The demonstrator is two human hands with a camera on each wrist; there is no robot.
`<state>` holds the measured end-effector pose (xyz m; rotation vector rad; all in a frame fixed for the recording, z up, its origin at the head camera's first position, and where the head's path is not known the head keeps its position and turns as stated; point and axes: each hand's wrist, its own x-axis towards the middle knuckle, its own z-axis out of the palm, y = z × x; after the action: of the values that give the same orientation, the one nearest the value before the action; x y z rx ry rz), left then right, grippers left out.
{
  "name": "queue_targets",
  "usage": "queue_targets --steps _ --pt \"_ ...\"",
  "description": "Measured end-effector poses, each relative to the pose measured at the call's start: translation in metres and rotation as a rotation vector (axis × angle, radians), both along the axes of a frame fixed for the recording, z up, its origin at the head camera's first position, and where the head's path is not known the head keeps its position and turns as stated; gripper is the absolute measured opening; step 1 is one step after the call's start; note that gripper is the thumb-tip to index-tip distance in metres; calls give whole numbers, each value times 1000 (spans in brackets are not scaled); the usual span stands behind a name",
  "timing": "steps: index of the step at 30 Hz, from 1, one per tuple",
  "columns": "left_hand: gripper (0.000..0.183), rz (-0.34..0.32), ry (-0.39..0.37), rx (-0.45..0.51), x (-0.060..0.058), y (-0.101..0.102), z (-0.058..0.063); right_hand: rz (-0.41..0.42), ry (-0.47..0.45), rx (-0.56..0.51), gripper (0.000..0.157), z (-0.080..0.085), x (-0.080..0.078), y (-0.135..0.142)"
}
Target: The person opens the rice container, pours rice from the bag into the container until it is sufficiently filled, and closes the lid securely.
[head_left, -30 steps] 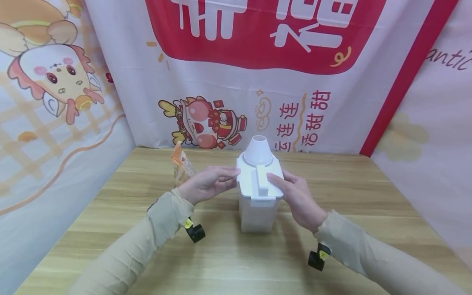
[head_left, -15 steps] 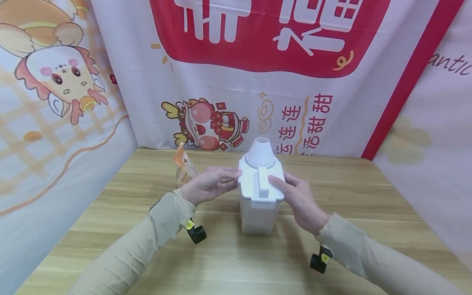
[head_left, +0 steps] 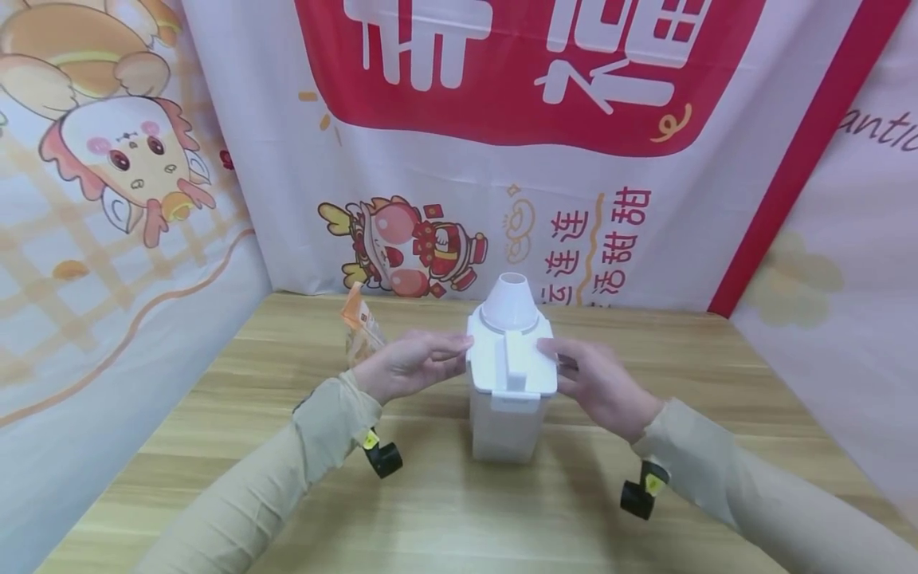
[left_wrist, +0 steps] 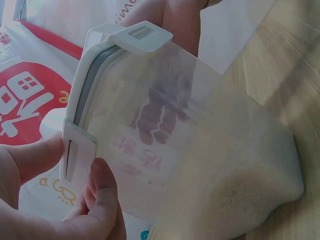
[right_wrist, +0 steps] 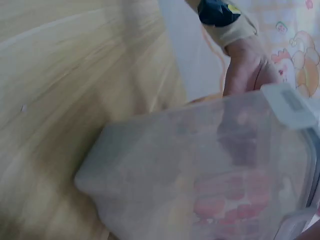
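Observation:
A translucent white storage box [head_left: 505, 434] stands upright on the table, its lid [head_left: 491, 363] on. The lid carries a bar handle [head_left: 515, 363] and a white cone [head_left: 510, 304] at the far end. My left hand [head_left: 412, 367] is at the lid's left edge; in the left wrist view its thumb and curled finger pinch a side clip [left_wrist: 80, 152]. At the right edge, my right hand [head_left: 606, 383] has thumb and fingers bent around the lid's rim. Through the box wall, the left wrist view shows right-hand fingers [left_wrist: 162, 120] below the rim.
An orange and clear packet [head_left: 361, 327] stands behind my left hand, partly hidden by it. The wood-grain table [head_left: 430, 518] ends at a printed cloth backdrop [head_left: 645, 263] at the back. Another clip [head_left: 515, 401] hangs at the box's front.
My right thumb has slid off the lid's top, away from the handle, to its right edge, and the right hand has shifted right. The left hand keeps its place on the box.

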<state>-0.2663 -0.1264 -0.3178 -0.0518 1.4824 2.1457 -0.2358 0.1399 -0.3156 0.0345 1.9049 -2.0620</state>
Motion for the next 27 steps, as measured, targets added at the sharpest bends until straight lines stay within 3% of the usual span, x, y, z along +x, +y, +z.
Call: queue_targets --steps 9,19,27 --pt "21 -20 -46 -9 -5 -1 -1 -22 -1 -9 67 -4 1 -2" --pt "36 -43 -185 88 -15 -3 2 -81 -7 49 67 1 -3 -7" --pt "37 -58 -200 113 -18 -3 0 -108 51 63 68 -6 -4 -9"
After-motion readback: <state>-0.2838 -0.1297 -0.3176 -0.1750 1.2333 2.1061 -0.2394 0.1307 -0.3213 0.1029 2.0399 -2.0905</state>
